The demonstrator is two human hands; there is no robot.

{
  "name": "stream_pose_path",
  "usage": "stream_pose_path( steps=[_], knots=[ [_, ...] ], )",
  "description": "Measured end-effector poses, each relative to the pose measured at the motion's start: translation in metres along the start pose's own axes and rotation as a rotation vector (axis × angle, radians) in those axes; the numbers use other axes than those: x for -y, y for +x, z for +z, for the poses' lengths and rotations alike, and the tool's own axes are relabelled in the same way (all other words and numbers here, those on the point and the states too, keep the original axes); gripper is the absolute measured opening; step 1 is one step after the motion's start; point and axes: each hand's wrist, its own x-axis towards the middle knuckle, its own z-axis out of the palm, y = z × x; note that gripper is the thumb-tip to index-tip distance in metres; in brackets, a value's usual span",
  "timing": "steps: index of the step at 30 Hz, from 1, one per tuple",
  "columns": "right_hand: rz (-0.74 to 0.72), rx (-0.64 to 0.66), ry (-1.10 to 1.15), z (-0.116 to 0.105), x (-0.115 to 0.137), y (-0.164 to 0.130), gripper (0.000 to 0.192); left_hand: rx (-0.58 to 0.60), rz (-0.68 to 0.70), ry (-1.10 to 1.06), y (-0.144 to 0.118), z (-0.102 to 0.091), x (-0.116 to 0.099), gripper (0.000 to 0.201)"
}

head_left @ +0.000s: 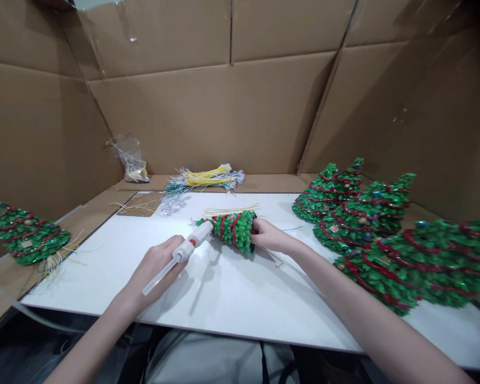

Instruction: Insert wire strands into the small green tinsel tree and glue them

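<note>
My left hand (162, 265) is wrapped round a white glue gun (192, 241), and a clear glue stick (157, 278) juts from its back end. The gun's front end is right by a small decorated Christmas tree (240, 229). That tree lies on its side above the white table, tip to the left, green with red garland. At its wide base, my right hand (266, 234) grips the rim, the fingertips hidden inside. Thin pale wires (275, 257) trail below the right hand.
Several finished-looking trees (362, 213) stand at the right, and another tree (26, 232) at the left. Bundled wires (208, 177), a plastic bag (132, 160) and a cardboard piece (140, 204) lie at the back. Cardboard walls (208, 117) enclose the white table (240, 304).
</note>
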Motion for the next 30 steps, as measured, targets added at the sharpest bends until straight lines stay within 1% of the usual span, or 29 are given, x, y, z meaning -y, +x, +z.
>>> stream_pose_path(
  steps=[6, 11, 15, 25, 30],
  knots=[
    [-0.023, -0.004, 0.008, 0.0003, 0.0015, 0.0002, 0.040, 0.003, -0.004, -0.014, -0.0003, -0.0010, 0.0005, 0.024],
    [0.000, 0.007, -0.003, -0.0002, -0.0008, 0.0004, 0.040, 0.004, -0.013, -0.025, -0.0021, -0.0022, -0.0001, 0.024],
    [-0.016, -0.002, -0.011, -0.0005, -0.0010, 0.0004, 0.040, 0.007, -0.015, -0.022, -0.0029, -0.0022, 0.0003, 0.023],
    [-0.014, 0.011, 0.002, -0.0003, 0.0019, 0.0002, 0.035, 0.004, -0.005, -0.037, -0.0024, -0.0019, -0.0015, 0.022],
    [-0.027, 0.016, 0.010, -0.0001, 0.0002, 0.0006, 0.037, -0.002, -0.002, -0.039, -0.0014, -0.0008, -0.0014, 0.023]
  ],
)
